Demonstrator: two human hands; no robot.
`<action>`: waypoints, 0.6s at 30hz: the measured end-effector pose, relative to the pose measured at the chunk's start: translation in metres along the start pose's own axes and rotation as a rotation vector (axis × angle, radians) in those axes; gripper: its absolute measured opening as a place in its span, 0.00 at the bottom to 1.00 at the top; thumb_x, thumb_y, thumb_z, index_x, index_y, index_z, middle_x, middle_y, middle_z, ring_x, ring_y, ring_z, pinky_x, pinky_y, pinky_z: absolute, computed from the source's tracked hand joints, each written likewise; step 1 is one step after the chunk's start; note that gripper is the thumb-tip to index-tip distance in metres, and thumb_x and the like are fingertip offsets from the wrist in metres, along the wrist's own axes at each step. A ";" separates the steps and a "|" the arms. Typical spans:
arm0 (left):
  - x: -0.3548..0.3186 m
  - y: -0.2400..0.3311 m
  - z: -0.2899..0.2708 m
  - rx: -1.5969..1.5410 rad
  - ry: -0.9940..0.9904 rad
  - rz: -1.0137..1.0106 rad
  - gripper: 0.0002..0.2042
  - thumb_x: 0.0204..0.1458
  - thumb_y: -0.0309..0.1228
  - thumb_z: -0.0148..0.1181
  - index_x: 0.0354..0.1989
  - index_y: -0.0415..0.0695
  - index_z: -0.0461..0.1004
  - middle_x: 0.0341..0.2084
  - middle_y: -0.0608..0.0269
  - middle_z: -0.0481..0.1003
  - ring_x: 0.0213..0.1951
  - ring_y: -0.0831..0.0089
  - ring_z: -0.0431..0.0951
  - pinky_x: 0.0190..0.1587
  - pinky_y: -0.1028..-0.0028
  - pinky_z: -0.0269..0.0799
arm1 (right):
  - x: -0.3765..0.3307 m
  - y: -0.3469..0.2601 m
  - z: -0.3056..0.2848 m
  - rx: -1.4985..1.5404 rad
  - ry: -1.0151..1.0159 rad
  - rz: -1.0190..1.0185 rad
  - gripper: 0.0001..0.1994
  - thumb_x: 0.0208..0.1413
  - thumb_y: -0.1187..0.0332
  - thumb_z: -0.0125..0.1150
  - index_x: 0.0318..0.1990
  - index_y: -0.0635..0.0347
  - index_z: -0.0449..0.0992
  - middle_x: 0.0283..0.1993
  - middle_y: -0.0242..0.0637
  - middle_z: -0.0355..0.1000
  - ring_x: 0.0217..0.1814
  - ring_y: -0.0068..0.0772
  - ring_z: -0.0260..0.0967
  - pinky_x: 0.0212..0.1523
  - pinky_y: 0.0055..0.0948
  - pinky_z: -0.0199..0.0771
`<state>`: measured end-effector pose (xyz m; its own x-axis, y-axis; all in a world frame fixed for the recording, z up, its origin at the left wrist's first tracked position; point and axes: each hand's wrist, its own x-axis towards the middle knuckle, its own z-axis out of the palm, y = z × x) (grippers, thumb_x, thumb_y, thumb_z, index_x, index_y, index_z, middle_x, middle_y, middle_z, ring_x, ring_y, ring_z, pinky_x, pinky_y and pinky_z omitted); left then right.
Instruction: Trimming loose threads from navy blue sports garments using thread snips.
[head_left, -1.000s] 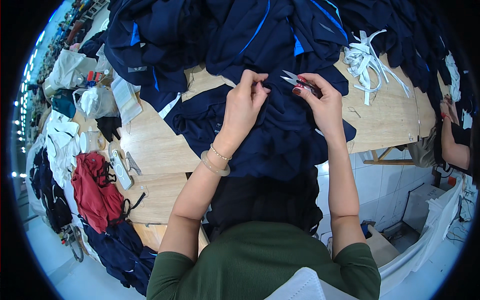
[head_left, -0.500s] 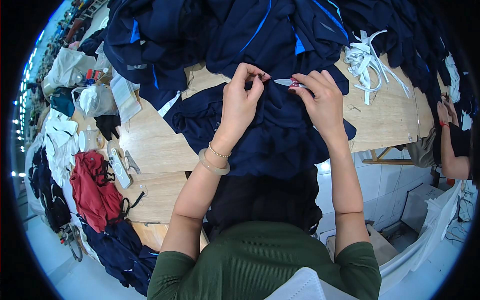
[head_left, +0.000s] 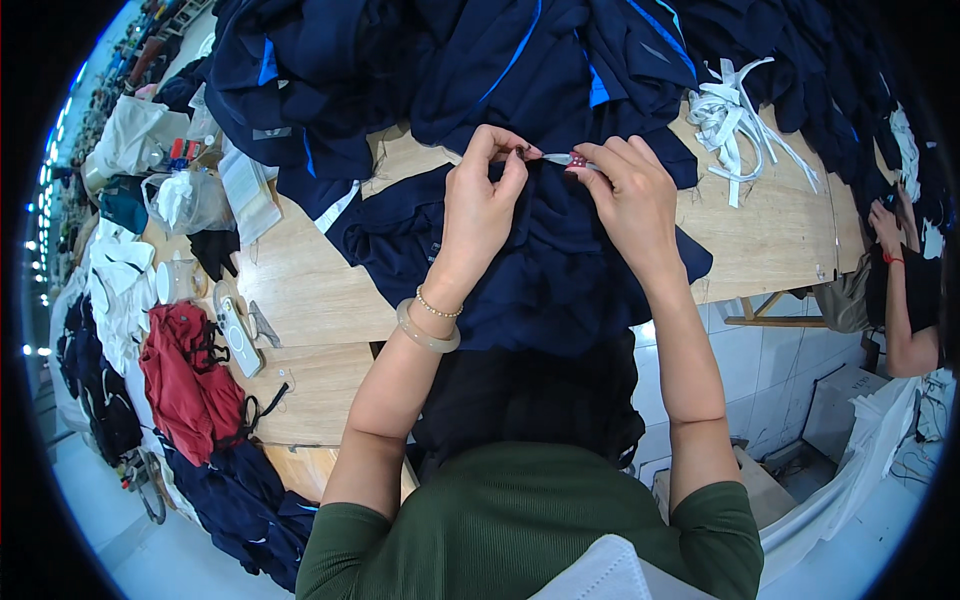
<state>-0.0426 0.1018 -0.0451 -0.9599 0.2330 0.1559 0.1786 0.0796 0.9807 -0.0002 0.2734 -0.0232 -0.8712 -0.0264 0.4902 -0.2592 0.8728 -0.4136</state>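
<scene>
My left hand point(head_left: 483, 190) is closed in a pinch on a small bit of a navy garment point(head_left: 590, 290). The rest of that garment hangs over the table's near edge toward my lap. In my right hand point(head_left: 630, 195) is a pair of thread snips point(head_left: 556, 159), held between thumb and fingers. Its silvery blades point left and reach the left fingertips. The exact spot between the blades is too small to make out.
Navy garments with blue trim point(head_left: 440, 80) are heaped along the far side. White strips point(head_left: 728, 125) lie tangled at right on the wooden table point(head_left: 310, 290). At left are a phone point(head_left: 238, 335), a red bag point(head_left: 190, 380) and a plastic bag point(head_left: 185, 200). Another person's arm point(head_left: 900, 300) shows at far right.
My right hand has moved slightly left, bringing the snips' blades up to my left fingertips. My left hand has stayed in place. The other person's arm has shifted.
</scene>
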 end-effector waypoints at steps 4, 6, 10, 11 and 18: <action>-0.012 0.009 -0.001 -0.123 0.065 0.058 0.05 0.55 0.18 0.51 0.39 0.35 0.70 0.35 0.55 0.79 0.39 0.71 0.81 0.45 0.75 0.74 | -0.001 0.018 -0.011 0.373 0.132 0.257 0.07 0.54 0.71 0.63 0.38 0.64 0.80 0.36 0.39 0.77 0.38 0.33 0.74 0.39 0.25 0.72; -0.035 0.038 0.000 0.121 -0.119 0.035 0.06 0.57 0.16 0.46 0.39 0.38 0.68 0.44 0.57 0.77 0.45 0.73 0.78 0.45 0.73 0.76 | -0.010 0.043 -0.020 0.616 0.178 0.479 0.08 0.61 0.72 0.58 0.45 0.65 0.76 0.37 0.37 0.76 0.41 0.24 0.73 0.42 0.23 0.71; -0.089 0.056 0.016 0.290 -0.781 0.168 0.05 0.51 0.22 0.60 0.36 0.41 0.74 0.42 0.55 0.77 0.45 0.55 0.77 0.46 0.68 0.75 | -0.029 0.069 -0.030 0.736 0.150 0.542 0.08 0.65 0.71 0.54 0.47 0.66 0.71 0.37 0.32 0.73 0.39 0.20 0.68 0.43 0.19 0.68; -0.092 0.062 0.015 0.340 -1.016 0.004 0.05 0.51 0.24 0.63 0.35 0.41 0.74 0.40 0.57 0.77 0.43 0.57 0.77 0.45 0.68 0.75 | -0.035 0.070 -0.032 0.730 0.117 0.610 0.08 0.65 0.71 0.54 0.47 0.65 0.71 0.37 0.31 0.72 0.39 0.19 0.68 0.42 0.18 0.67; -0.038 0.043 0.037 0.614 -0.276 0.470 0.14 0.43 0.24 0.68 0.40 0.42 0.75 0.41 0.62 0.73 0.41 0.62 0.72 0.42 0.68 0.71 | -0.054 0.054 -0.016 0.719 -0.127 0.781 0.07 0.59 0.72 0.62 0.40 0.68 0.78 0.37 0.34 0.78 0.40 0.19 0.73 0.44 0.21 0.71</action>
<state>0.0093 0.1324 -0.0131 -0.6818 0.5981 0.4212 0.7124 0.4120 0.5681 0.0394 0.3301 -0.0600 -0.9286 0.3287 -0.1723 0.2405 0.1791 -0.9540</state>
